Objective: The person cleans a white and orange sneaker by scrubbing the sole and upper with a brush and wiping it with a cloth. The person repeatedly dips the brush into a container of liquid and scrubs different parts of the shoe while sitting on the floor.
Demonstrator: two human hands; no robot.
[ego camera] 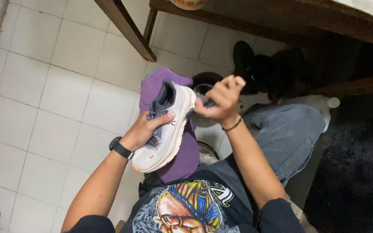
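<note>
My left hand (pixel 145 128) grips a white running shoe (pixel 169 129) with a dark collar and grey laces, fingers across its upper, heel end pointing away from me. My right hand (pixel 222 100) is closed by the shoe's heel side, pinching a small dark item that I cannot make out. A purple cloth (pixel 186 151) lies on my lap under the shoe. A black watch sits on my left wrist, a thin dark band on my right.
White floor tiles (pixel 57 99) spread to the left. A wooden table leg (pixel 126 28) and a low wooden bench stand ahead. Black shoes (pixel 260 69) lie under the bench. A round dark container (pixel 206 82) and a white bottle (pixel 324 105) stand near my knee.
</note>
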